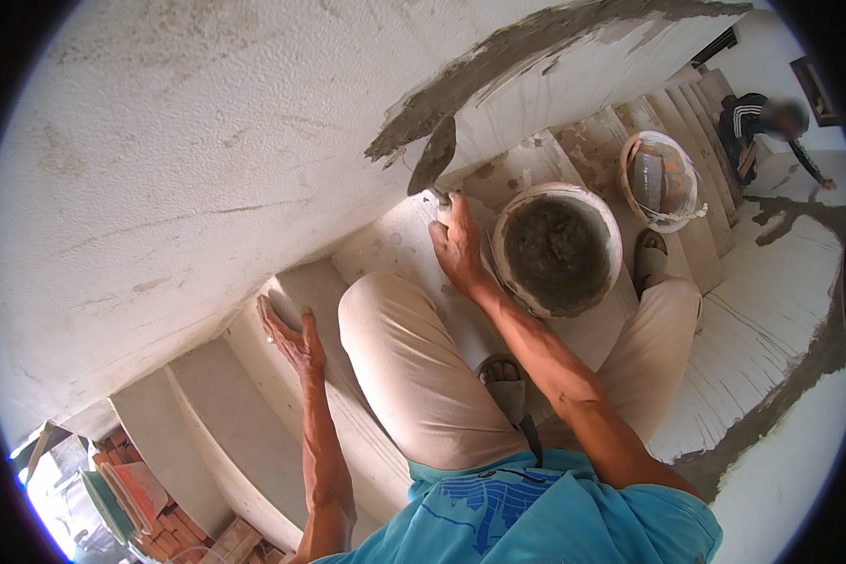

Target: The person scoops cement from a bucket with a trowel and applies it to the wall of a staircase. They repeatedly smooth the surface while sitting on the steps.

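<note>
Rough matt plaster wall (188, 150), dull metal trowel (432, 162), lumpy mortar (559, 246), smeared plastic-looking bucket (615, 235), smooth matt steps (230, 399), creased cloth trousers (395, 367), matt fabric shirt (620, 522)

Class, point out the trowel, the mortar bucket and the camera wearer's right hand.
Trowel (433, 158): head view, on its blade.
Mortar bucket (498, 249): head view, on its left rim.
Right hand (458, 246): head view, on its back.

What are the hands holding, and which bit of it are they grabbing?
The right hand grips a trowel by its handle; the left hand holds nothing.
</note>
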A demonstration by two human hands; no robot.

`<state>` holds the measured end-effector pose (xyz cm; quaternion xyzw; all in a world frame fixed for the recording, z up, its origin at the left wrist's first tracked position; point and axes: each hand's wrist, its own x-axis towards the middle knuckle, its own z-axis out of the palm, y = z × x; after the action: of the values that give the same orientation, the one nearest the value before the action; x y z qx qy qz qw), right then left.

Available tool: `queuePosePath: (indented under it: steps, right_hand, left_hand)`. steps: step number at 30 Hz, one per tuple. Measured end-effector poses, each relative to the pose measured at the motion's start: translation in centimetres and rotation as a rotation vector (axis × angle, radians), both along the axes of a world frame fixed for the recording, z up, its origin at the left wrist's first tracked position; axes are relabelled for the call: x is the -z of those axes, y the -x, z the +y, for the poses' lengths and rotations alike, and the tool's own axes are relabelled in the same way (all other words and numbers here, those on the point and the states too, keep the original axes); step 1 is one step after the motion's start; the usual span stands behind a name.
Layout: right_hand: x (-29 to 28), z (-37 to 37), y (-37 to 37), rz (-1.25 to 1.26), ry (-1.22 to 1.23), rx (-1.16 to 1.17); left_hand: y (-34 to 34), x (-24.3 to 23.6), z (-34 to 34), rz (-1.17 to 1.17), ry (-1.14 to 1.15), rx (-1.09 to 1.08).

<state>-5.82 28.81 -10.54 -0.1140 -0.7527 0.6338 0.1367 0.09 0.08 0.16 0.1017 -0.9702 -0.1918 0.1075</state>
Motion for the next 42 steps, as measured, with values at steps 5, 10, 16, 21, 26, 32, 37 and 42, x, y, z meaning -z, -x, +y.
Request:
queuePosePath:
  steps: [5, 10, 16, 21, 26, 32, 37, 42]
  right_hand:
    - [0.5, -0.6, -0.6, 0.149, -0.138, -0.15]
    - [0.8, -0.4, -4.3, 0.044, -0.102, -0.252]
    - [-0.9, 1.4, -0.3, -0.046, -0.086, 0.079]
    - [0.3, 0.6, 0.4, 0.034, -0.164, -0.059]
    - [0.5, 0.3, -4.3, 0.147, -0.18, -0.317]
    - [-1.9, 5.8, -2.5, 0.024, -0.049, 0.081]
    - [-7.7, 11.7, -0.2, 0.116, 0.273, 0.221]
    - [-0.4, 12.3, -2.5, 0.001, 0.185, 0.428]
  left_hand:
    - [0.1, 0.2, 0.2, 0.002, 0.009, 0.009]
    - [-0.2, 0.2, -0.3, -0.013, 0.041, -0.01]
    - [-0.2, -0.2, 0.0, -0.009, 0.023, 0.008]
    - [0.1, 0.5, -0.2, -0.004, 0.039, 0.053]
    - [-0.5, 0.1, -0.4, -0.021, 0.049, 0.015]
    - [-0.3, 0.4, -0.2, -0.027, 0.085, 0.044]
    - [-0.7, 0.0, -0.4, -0.035, 0.088, 0.022]
    - [-0.4, 0.9, -0.9, -0.017, 0.068, 0.035]
